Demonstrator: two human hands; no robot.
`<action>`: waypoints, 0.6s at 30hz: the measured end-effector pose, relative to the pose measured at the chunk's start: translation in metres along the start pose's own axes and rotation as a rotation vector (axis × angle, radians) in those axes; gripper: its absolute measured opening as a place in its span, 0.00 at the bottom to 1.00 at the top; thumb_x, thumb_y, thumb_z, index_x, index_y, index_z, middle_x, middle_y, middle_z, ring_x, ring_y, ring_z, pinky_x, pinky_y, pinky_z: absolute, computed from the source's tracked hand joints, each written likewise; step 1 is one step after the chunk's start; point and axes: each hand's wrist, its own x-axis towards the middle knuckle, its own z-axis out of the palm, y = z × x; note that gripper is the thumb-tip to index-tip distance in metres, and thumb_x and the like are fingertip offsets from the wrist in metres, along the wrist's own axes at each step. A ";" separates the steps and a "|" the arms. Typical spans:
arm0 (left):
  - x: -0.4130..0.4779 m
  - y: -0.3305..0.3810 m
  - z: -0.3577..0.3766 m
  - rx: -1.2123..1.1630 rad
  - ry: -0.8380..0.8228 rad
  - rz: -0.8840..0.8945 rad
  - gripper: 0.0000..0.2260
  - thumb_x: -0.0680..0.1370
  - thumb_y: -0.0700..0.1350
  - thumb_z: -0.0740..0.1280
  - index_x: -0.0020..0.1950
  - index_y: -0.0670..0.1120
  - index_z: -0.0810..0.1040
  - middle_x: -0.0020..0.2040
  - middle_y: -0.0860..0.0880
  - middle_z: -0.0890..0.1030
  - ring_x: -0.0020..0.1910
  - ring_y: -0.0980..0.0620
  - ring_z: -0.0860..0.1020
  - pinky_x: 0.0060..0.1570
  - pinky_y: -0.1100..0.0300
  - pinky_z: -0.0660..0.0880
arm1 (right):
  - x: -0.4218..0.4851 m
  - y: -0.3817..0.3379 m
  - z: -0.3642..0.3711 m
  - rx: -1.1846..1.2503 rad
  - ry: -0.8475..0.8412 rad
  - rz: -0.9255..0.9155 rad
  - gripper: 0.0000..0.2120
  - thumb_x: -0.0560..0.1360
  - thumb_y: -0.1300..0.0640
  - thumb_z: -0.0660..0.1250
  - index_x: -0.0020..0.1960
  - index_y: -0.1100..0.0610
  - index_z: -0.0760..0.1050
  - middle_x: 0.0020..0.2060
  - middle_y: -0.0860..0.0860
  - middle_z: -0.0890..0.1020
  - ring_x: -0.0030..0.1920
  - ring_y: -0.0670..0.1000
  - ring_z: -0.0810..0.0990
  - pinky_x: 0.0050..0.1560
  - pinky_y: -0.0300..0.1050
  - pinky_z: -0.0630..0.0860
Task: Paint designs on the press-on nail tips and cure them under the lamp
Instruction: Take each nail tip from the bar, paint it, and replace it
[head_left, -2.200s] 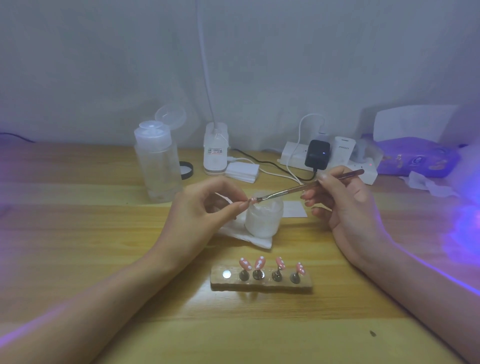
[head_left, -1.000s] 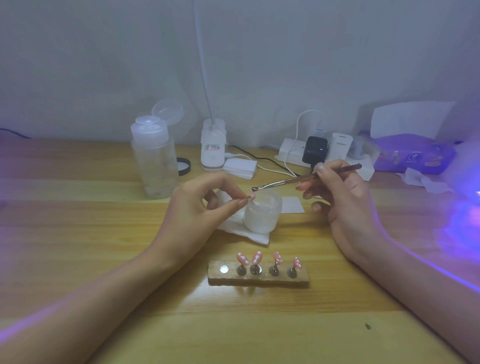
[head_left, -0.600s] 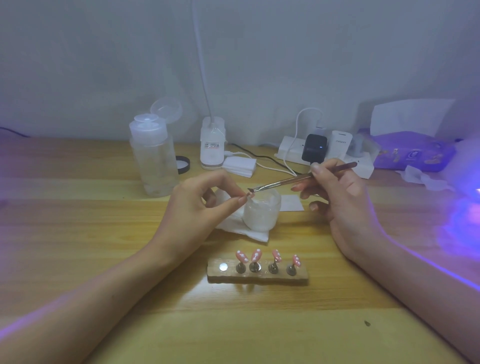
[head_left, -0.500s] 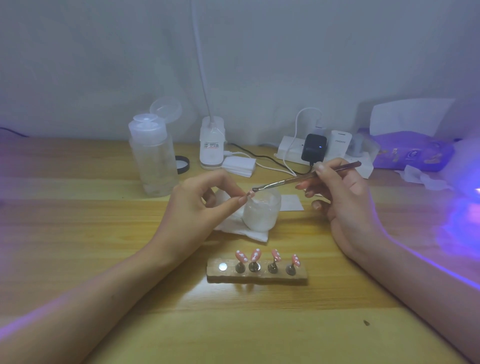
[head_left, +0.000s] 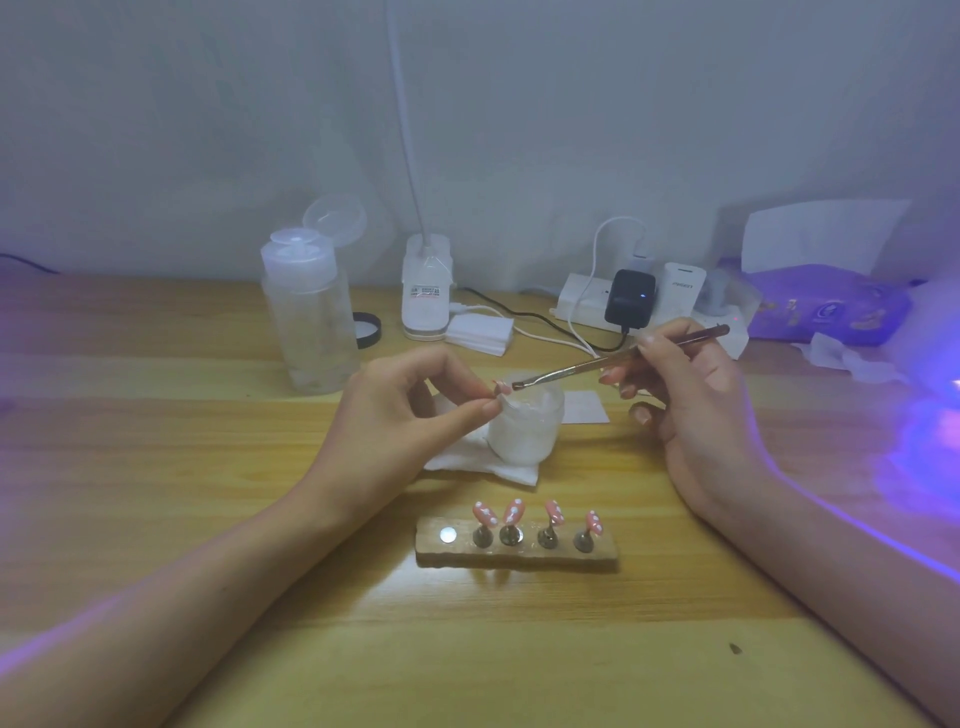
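Observation:
My left hand (head_left: 400, 410) pinches a small pink nail tip (head_left: 500, 387) between thumb and fingertips, above a frosted white jar (head_left: 527, 428). My right hand (head_left: 685, 400) grips a thin metal nail brush (head_left: 613, 358), its tip touching the held nail tip. A wooden holder block (head_left: 517, 552) lies near the table's front, with several pink white-dotted nail tips (head_left: 514, 512) on metal stands and one bare magnet spot (head_left: 448, 534) at its left end.
A clear pump bottle (head_left: 306, 322) stands at the back left, a white lamp base (head_left: 427, 291) and power strip (head_left: 628, 304) behind the jar. A white tissue (head_left: 467, 460) lies under the jar. Purple light glows at the right edge (head_left: 930, 447), by a purple wipes pack (head_left: 826, 306).
The brush tip has shifted slightly back and forth at the held nail tip and now touches it. Both hands stay in nearly the same place.

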 end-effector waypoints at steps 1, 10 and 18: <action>0.000 0.000 0.000 -0.003 -0.002 -0.001 0.07 0.73 0.43 0.76 0.37 0.51 0.81 0.32 0.61 0.80 0.25 0.61 0.68 0.29 0.73 0.64 | 0.000 0.000 0.000 0.012 -0.009 -0.014 0.10 0.81 0.57 0.63 0.41 0.51 0.70 0.32 0.51 0.84 0.33 0.46 0.79 0.27 0.35 0.67; 0.000 0.000 0.000 -0.019 0.003 -0.030 0.05 0.73 0.44 0.76 0.38 0.49 0.82 0.32 0.62 0.80 0.26 0.61 0.68 0.28 0.74 0.64 | 0.001 0.000 0.000 0.020 -0.012 -0.024 0.10 0.81 0.57 0.64 0.41 0.50 0.70 0.33 0.51 0.84 0.33 0.46 0.78 0.26 0.35 0.67; -0.001 0.002 0.001 -0.044 0.001 -0.052 0.06 0.72 0.45 0.77 0.37 0.49 0.82 0.34 0.58 0.81 0.26 0.61 0.68 0.28 0.73 0.64 | 0.000 -0.001 0.001 0.037 -0.016 -0.011 0.10 0.81 0.59 0.63 0.42 0.51 0.69 0.31 0.50 0.83 0.35 0.47 0.78 0.26 0.35 0.67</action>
